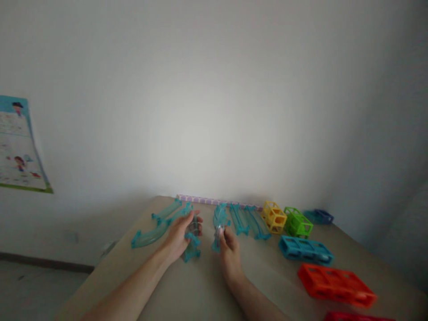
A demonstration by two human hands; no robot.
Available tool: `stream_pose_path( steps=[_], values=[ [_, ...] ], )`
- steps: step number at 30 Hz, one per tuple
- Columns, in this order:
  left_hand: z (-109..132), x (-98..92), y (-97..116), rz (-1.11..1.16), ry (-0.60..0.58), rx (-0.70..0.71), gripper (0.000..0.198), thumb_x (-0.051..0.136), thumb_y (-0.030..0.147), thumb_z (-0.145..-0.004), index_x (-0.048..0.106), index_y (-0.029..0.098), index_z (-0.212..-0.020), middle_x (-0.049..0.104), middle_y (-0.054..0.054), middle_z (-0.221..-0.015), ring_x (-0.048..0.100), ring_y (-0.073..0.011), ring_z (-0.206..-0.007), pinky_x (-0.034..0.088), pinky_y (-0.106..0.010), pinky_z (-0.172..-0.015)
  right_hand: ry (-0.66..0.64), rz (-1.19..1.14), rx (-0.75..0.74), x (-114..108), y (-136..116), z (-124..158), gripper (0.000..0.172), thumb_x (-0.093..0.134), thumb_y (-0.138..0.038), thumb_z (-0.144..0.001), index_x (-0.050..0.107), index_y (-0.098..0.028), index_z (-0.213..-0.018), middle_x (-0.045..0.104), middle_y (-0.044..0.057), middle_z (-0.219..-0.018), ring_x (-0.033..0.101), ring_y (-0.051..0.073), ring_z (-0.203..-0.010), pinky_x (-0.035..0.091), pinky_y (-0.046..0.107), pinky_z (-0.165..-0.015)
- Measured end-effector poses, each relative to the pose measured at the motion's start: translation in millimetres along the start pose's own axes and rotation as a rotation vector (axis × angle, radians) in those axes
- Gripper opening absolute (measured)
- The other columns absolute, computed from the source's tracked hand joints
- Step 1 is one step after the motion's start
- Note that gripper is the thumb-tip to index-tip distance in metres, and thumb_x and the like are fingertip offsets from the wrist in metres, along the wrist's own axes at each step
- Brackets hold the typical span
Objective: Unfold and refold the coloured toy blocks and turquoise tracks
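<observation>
My left hand [182, 234] curls round a clear teal track piece [192, 249] near the middle of the beige table [187, 290]. My right hand [229, 249] pinches the lower end of another clear teal track piece [219, 227], thumb and fingers pressed together. The two hands are close, a small gap between them. More teal curved tracks [157, 229] lie just left of my left hand. Straight teal tracks [249, 220] lie right of my right hand.
Lattice blocks sit to the right: yellow [274, 216], green [298, 222], dark blue [319, 216], a long teal one [306, 249], a long orange one [336, 285]. A purple strip [214, 201] runs along the wall. A poster [20, 147] hangs at left.
</observation>
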State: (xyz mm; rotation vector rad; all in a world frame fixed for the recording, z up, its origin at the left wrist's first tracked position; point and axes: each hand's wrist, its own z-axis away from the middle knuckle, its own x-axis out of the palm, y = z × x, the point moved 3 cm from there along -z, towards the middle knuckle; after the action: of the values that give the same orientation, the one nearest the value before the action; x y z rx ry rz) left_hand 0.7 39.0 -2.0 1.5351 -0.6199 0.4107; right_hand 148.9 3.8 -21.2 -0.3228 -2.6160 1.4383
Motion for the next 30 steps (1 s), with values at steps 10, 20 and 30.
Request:
stream_pose_path(
  steps=[10,20,30],
  values=[
    [11,3.4,-1,-0.027,0.014,-0.160,0.031,0.064,0.043,-0.076,0.063,0.014,-0.086,0.064,-0.003,-0.058,0.056,-0.0154,-0.040,0.042,-0.025,-0.036,-0.216,0.223,-0.224,15,-21,-8,0.030,0.047,-0.036,-0.092,0.063,-0.018,-0.074,0.051,0.008,-0.101,0.052,0.019,-0.099,0.042,0.031,-0.088],
    [11,4.7,3,-0.128,-0.066,-0.023,0.052,0.065,0.039,-0.077,0.049,0.029,-0.125,0.067,-0.005,-0.097,0.064,-0.0162,-0.057,0.041,-0.020,-0.031,-0.084,0.190,-0.050,10,-13,-10,0.035,0.041,-0.040,-0.093,0.058,-0.018,-0.072,0.051,0.002,-0.076,0.052,0.015,-0.075,0.044,0.027,-0.069],
    [21,9.1,5,-0.079,-0.189,-0.154,0.051,0.067,0.023,-0.075,0.053,0.022,-0.124,0.063,-0.003,-0.073,0.061,-0.0179,-0.054,0.050,-0.029,-0.040,-0.106,0.096,0.006,16,-13,-6,0.048,0.056,-0.034,-0.085,0.040,-0.021,-0.129,0.055,0.005,-0.096,0.059,0.013,-0.061,0.050,0.024,-0.047]
  ],
)
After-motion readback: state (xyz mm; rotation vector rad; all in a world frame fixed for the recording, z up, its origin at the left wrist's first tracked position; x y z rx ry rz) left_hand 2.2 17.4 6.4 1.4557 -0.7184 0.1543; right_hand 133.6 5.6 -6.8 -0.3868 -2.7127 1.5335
